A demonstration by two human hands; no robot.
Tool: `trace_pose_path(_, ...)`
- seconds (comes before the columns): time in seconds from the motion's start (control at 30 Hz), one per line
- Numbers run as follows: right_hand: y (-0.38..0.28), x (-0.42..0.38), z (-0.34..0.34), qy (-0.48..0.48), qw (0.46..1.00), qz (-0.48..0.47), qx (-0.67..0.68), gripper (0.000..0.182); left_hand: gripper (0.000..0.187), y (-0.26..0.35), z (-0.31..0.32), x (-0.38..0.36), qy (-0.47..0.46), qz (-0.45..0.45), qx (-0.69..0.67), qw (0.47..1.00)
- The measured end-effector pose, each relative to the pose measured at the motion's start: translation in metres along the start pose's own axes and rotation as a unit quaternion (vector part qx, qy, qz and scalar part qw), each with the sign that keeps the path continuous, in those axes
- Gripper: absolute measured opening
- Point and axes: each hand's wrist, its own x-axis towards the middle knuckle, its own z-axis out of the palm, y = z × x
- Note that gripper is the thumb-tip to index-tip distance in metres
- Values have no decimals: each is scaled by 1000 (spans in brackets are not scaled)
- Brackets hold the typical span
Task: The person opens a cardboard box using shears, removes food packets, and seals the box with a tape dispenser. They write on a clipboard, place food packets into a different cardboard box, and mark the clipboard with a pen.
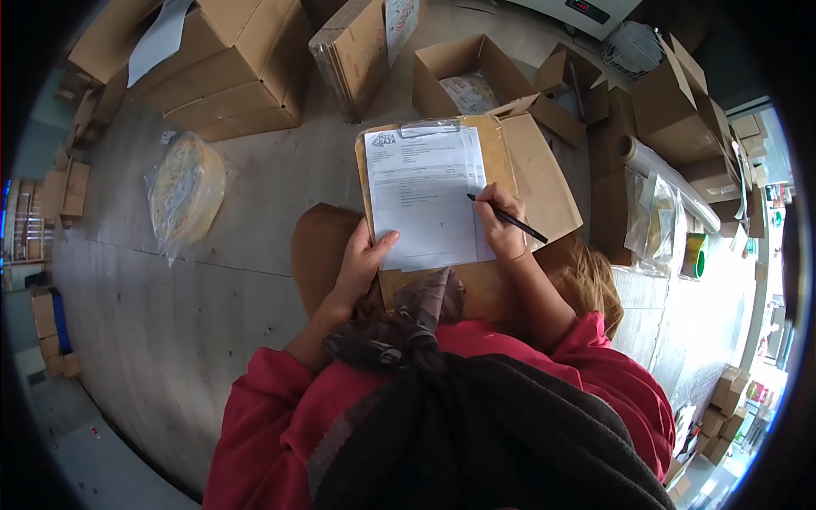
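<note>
A brown clipboard (501, 161) with a printed paper form (421, 191) clipped to it is held in front of me. My left hand (361, 263) grips the clipboard's lower left edge, thumb lying on the paper. My right hand (501, 225) holds a black pen (510, 219) with its tip on the right side of the form. My red sleeves and a dark apron fill the bottom of the view.
A bagged round pizza base (187, 191) lies on the steel table (170, 314) to the left. Cardboard boxes (229, 68) stand at the back, an open box (463, 72) behind the clipboard. At the right are a roll of film (671, 183) and tape (695, 255).
</note>
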Motion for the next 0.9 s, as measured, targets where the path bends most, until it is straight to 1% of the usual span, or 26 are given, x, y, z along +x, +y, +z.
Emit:
trace_pose_path(0.07, 3, 1, 1, 12, 1000, -18, -22, 4, 35, 0, -1, 1, -3, 0, -2, 1000)
trace_pose_path(0.13, 5, 0, 1, 21, 999, -22, -31, 4, 35, 1, 0, 1, -1, -20, -8, 1000)
trace_pose_path(0.2, 5, 1, 1, 3, 999, -18, -42, 4, 36, 1, 0, 2, -4, -21, -8, 1000)
trace_pose_path(0.43, -11, 4, 3, -11, 997, -8, -81, 5, 38, -2, -1, 3, -4, -25, -3, 1000)
trace_pose_path(0.5, -12, 5, 4, -10, 994, -24, -108, 6, 38, -2, -1, 4, -1, -29, -4, 1000)
trace_pose_path(0.73, -10, 4, 6, 3, 993, -44, -113, 7, 36, -2, -2, 4, -3, -43, -15, 999)
trace_pose_path(0.8, -9, 3, 5, 13, 998, -4, -59, 9, 35, 0, -1, 3, -5, -38, -26, 999)
trace_pose_path(0.83, -4, 4, 4, 13, 998, -8, -60, 9, 34, 1, -1, 3, -6, -32, -36, 999)
trace_pose_path(0.87, 4, 5, 2, 48, 992, 54, 102, 8, 34, 1, -1, 3, -7, -28, -37, 999)
trace_pose_path(0.9, 3, 8, 0, 81, 955, 114, 260, 9, 33, 1, -1, 3, -3, -25, -27, 999)
